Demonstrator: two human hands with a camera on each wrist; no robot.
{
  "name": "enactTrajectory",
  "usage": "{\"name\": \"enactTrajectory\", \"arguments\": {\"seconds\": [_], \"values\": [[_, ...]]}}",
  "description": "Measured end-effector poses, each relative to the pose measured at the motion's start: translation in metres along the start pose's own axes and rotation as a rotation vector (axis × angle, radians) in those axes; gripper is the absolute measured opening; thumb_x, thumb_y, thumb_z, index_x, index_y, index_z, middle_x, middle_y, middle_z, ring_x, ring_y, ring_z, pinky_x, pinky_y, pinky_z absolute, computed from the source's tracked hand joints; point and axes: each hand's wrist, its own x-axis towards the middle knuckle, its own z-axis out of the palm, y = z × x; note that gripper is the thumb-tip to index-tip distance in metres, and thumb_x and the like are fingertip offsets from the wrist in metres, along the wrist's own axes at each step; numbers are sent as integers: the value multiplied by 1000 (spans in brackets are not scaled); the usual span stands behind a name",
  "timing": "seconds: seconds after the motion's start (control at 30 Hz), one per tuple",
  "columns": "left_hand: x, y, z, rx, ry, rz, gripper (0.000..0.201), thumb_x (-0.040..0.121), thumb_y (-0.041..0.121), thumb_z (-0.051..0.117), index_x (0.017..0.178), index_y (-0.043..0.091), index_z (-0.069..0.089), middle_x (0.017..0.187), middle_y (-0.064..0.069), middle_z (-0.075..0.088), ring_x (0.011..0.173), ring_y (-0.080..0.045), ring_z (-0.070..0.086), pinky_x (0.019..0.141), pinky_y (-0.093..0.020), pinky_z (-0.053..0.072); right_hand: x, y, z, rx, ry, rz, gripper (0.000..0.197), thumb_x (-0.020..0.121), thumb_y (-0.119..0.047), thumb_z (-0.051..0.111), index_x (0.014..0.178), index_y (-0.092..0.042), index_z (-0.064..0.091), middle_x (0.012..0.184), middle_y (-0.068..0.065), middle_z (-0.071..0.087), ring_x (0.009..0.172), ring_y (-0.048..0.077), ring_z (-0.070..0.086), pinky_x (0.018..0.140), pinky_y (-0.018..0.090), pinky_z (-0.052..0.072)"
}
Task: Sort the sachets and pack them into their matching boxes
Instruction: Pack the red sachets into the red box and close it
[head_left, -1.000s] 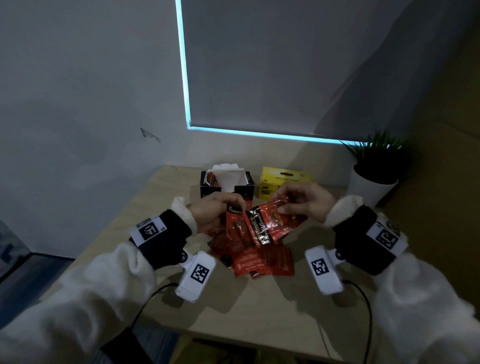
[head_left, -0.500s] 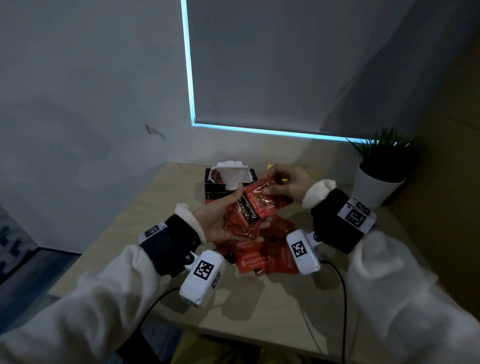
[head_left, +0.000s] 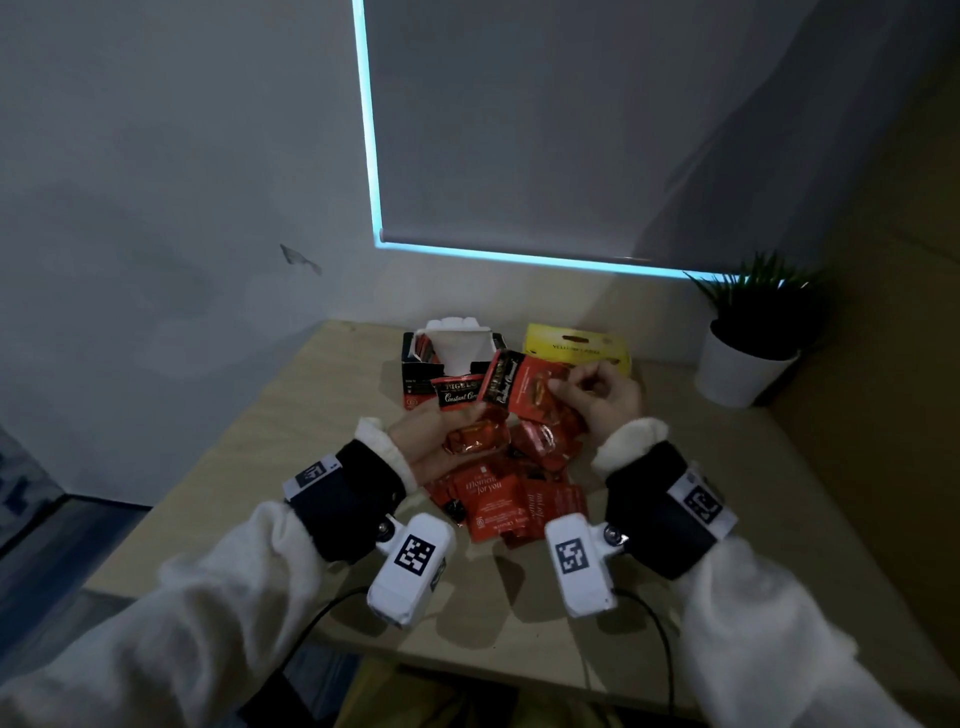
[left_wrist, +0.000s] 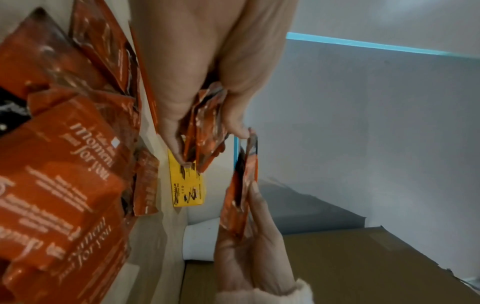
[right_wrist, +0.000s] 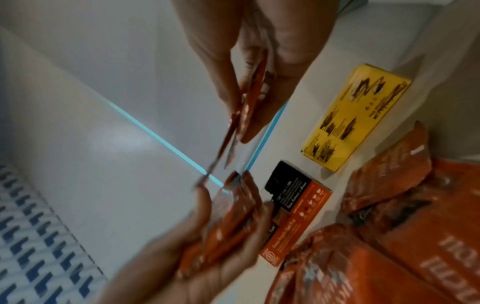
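Since a moment ago the right hand (head_left: 602, 400) has drawn its pinched sachet (head_left: 524, 389) back from the box (head_left: 415, 374) at 12 o'clock toward the stack (head_left: 467, 415) gripped in the left hand (head_left: 431, 441) (still gathering, I judge).

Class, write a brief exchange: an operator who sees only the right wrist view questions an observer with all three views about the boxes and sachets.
Operator: Is the black-and-red box open?
Observer: Yes. The head view shows its top open, with a white flap standing up.
Operator: My picture is blurred. What is printed on the sachets in the left hand?
Observer: In the head view, the front sachet reads "Constant Comment".
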Motion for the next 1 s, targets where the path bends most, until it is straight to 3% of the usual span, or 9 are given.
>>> {"name": "enactTrajectory", "arguments": {"seconds": [0.1, 0.23, 0.37, 0.5, 0.57, 0.63, 0.73, 0.87, 1.0], "values": [[3, 1, 9, -20, 45, 66, 74, 61, 35, 80, 123, 6, 52, 109, -12, 68, 97, -25, 67, 80, -39, 58, -8, -1, 12, -5, -34, -51, 35, 76, 2, 67, 62, -20, 45, 69, -3, 52, 66, 6, 51, 61, 20, 44], [5, 4, 15, -58, 112, 77, 73, 69, 47, 67, 125, 2, 52, 117, -19, 64, 106, -28, 64, 84, -40, 57, -10, -9, 20, -68, -40, -124, 37, 74, 2, 69, 61, -21, 43, 65, -6, 50, 58, -3, 48, 56, 12, 42], [7, 12, 15, -46, 155, 112, 15, 91, 14, 49, 99, 6, 59, 91, -12, 66, 74, -18, 70, 67, -29, 60, -13, -10, 23, -87, -160, -60, 34, 72, -1, 71, 67, -22, 46, 73, -5, 52, 69, 9, 51, 65, 28, 48], [2, 25, 3, -74, 166, 124, 22, 94, 2, 39, 90, 11, 59, 91, -7, 68, 87, -20, 62, 83, -35, 51, -13, 6, 7, -46, -175, 63, 31, 72, 4, 69, 73, -23, 54, 74, 0, 56, 73, 21, 56, 72, 35, 49], [1, 28, -2, -67, 156, 113, 26, 94, 1, 38, 93, 13, 62, 85, -4, 74, 91, -21, 63, 90, -38, 46, -13, 10, -3, -12, -160, 96, 28, 73, 5, 68, 72, -21, 58, 72, 0, 59, 69, 18, 59, 66, 27, 51], [3, 26, -2, -48, 144, 92, 23, 94, 3, 40, 104, 11, 59, 82, -2, 75, 83, -18, 69, 82, -35, 54, -10, 7, -9, 10, -129, 116, 25, 74, 3, 68, 68, -19, 59, 67, -2, 60, 60, 8, 60, 55, 17, 51], [3, 20, 6, -7, 143, 82, 21, 87, 18, 56, 105, 7, 58, 85, -5, 75, 76, -18, 72, 69, -33, 60, -3, 1, -6, 28, -79, 120, 24, 74, -3, 71, 64, -19, 55, 63, -3, 63, 59, 12, 59, 63, 26, 48], [8, 12, 20, 46, 84, 8, 83, 65, 58, 64, 128, 6, 51, 126, -22, 58, 112, -35, 59, 98, -48, 47, 0, -9, 14, -35, -67, -4, 32, 72, -6, 73, 62, -20, 47, 66, 5, 53, 68, 19, 50, 66, 29, 42], [14, 13, 26, 24, 87, -17, 73, 63, 69, 47, 109, 14, 64, 103, -12, 71, 90, -23, 69, 88, -40, 53, -3, -18, 33, -432, -148, -129, 30, 71, -23, 76, 68, -18, 46, 68, 1, 53, 71, 19, 49, 59, 26, 35]]}}
